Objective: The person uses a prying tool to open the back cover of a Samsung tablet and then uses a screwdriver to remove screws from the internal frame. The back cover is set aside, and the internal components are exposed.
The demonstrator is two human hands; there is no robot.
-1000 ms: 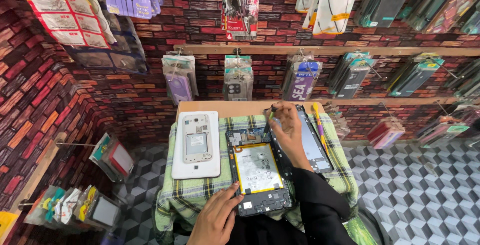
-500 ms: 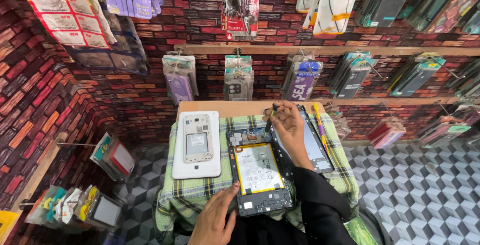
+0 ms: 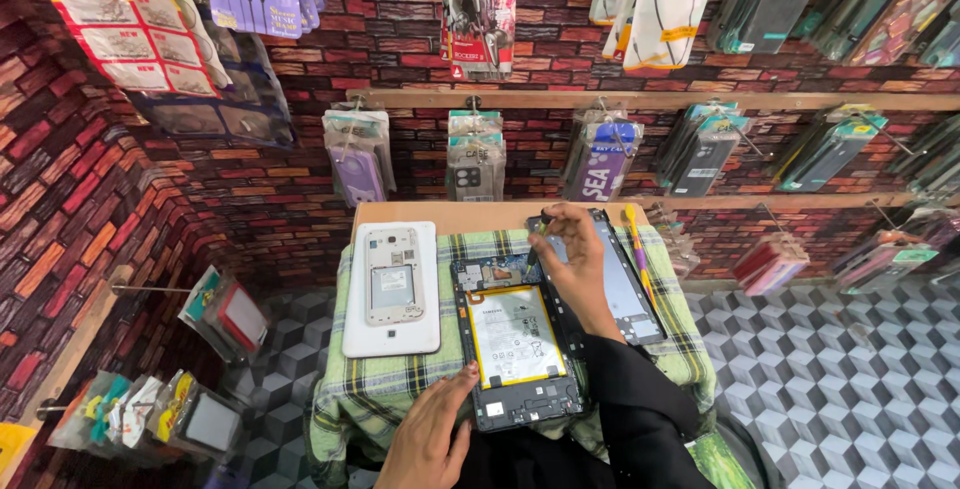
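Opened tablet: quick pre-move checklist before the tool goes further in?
1. Opened tablet flat on the checked cloth: ok.
2. Left hand steadying its lower left edge: ok.
3. Right hand gripping a thin tool at the top of the board: ok; tip contact cannot tell.
4. Yellow-edged battery seated in its frame: ok.
5. White back cover set apart on the left: ok.
6. Loose screws on the cloth: cannot tell.

I saw the opened tablet with its exposed rectangular battery (image 3: 515,349) on the checked cloth (image 3: 400,389), the white plastic back cover (image 3: 392,289) left, the detached screen panel (image 3: 625,289) right.
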